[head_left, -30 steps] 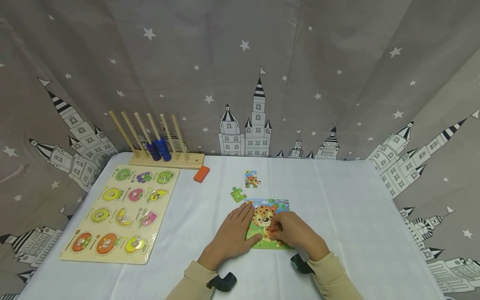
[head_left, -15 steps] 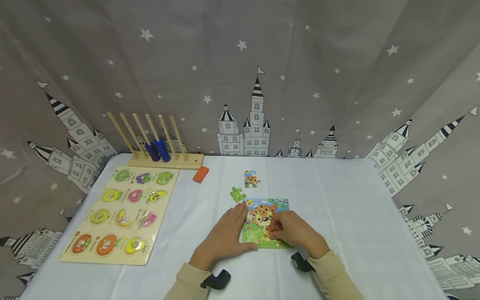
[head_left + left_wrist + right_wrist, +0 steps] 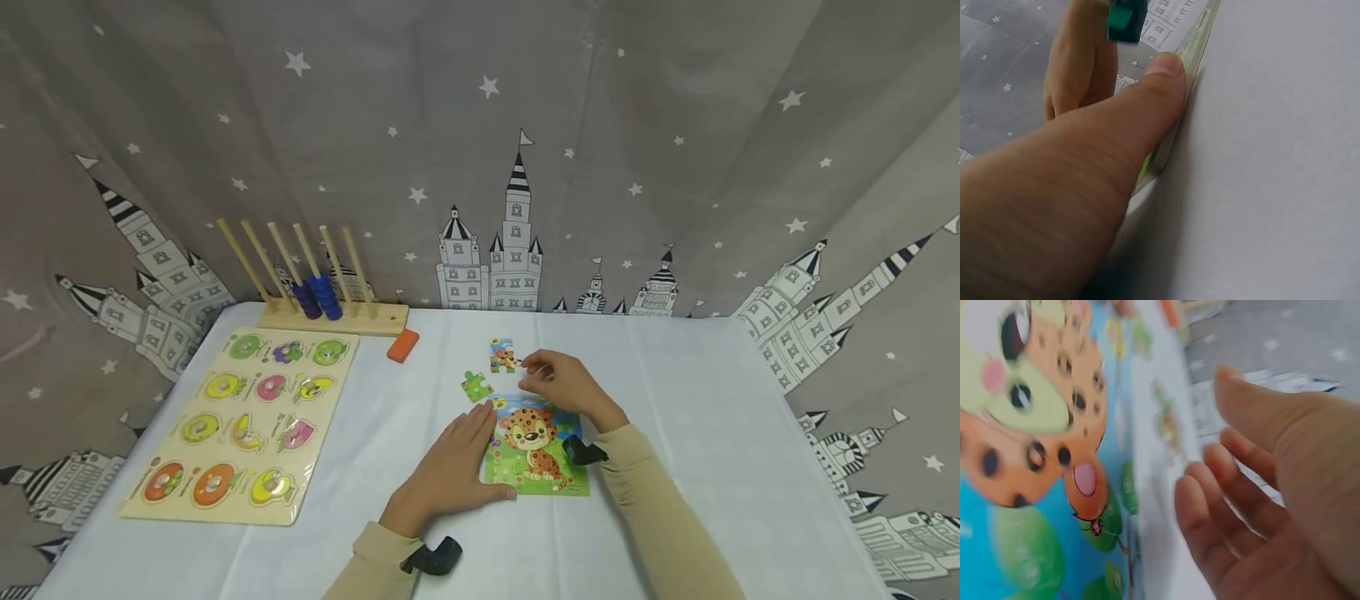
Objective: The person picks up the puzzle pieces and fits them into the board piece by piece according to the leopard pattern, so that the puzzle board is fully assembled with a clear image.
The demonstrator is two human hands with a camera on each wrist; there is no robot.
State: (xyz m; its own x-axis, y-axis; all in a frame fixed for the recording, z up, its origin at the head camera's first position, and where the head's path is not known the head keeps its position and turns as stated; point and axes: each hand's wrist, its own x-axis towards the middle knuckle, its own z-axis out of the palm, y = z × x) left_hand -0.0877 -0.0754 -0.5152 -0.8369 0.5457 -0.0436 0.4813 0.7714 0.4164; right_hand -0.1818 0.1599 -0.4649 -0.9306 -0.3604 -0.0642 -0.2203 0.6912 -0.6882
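Observation:
A square leopard picture board [image 3: 517, 475] lies flat at the front middle of the table. My left hand [image 3: 442, 471] rests against its left side, fingers stretched and thumb along the near edge; the left wrist view has the thumb [image 3: 1154, 100] at that edge. Above the board's far edge reaches my right hand [image 3: 566, 383], fingertips close to a puzzle section [image 3: 501, 354] with sky and leopard parts. Between its thumb and loosely bent fingers [image 3: 1191, 500] there is a gap in the right wrist view. A green puzzle piece [image 3: 476, 386] lies between that section and the board.
On the left lies a wooden fruit peg puzzle [image 3: 277, 500]. Behind it stands a wooden peg rack [image 3: 386, 321] with blue and purple rings on two pegs. An orange block [image 3: 402, 346] is beside the rack. A grey castle-print curtain [image 3: 600, 83] hangs behind the white table.
My right hand has left the leopard board's lower middle and moved away from me, toward the loose puzzle section. My left hand has slid slightly left, its thumb now at the near edge.

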